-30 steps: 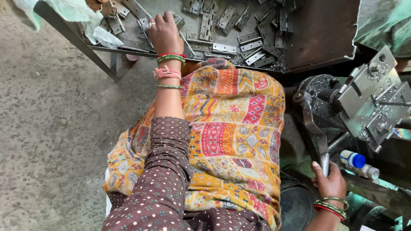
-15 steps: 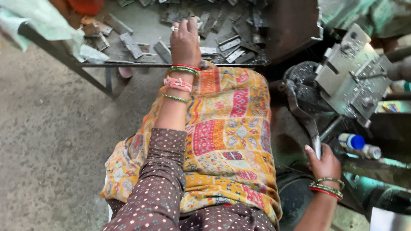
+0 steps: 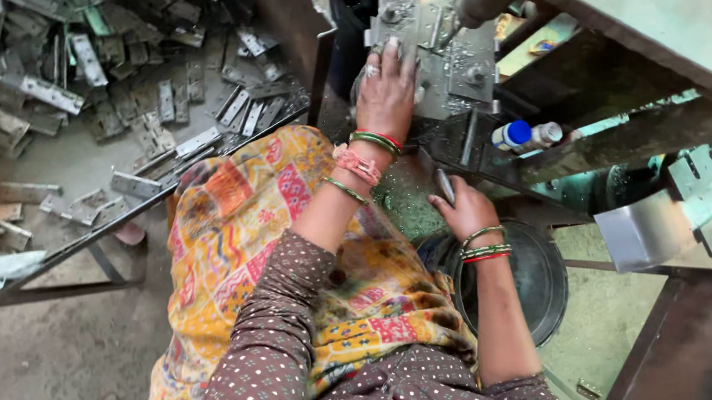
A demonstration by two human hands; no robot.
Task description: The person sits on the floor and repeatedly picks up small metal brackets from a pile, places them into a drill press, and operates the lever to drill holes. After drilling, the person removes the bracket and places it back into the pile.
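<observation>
My left hand (image 3: 385,86) reaches up and lies with fingers flat against the grey metal jig (image 3: 446,55) of a machine; whether a part is under the fingers is hidden. Lower down, my right hand (image 3: 464,212) is closed around a slim metal lever handle (image 3: 445,185). Both wrists wear bangles. A bright patterned cloth (image 3: 272,224) covers my lap. To the left, a low metal tray (image 3: 70,165) holds a heap of grey metal hinges (image 3: 158,97), out of reach of either hand.
A small white bottle with a blue cap (image 3: 522,134) lies on the machine frame right of the jig. A black round tub (image 3: 542,269) sits below my right hand. A bent steel plate (image 3: 642,235) and heavy machine parts fill the right side. Concrete floor (image 3: 46,381) lies at the left.
My left hand left the hinge tray and swung right to the machine's jig. The view turned toward the machine. My right hand stays on the lever handle.
</observation>
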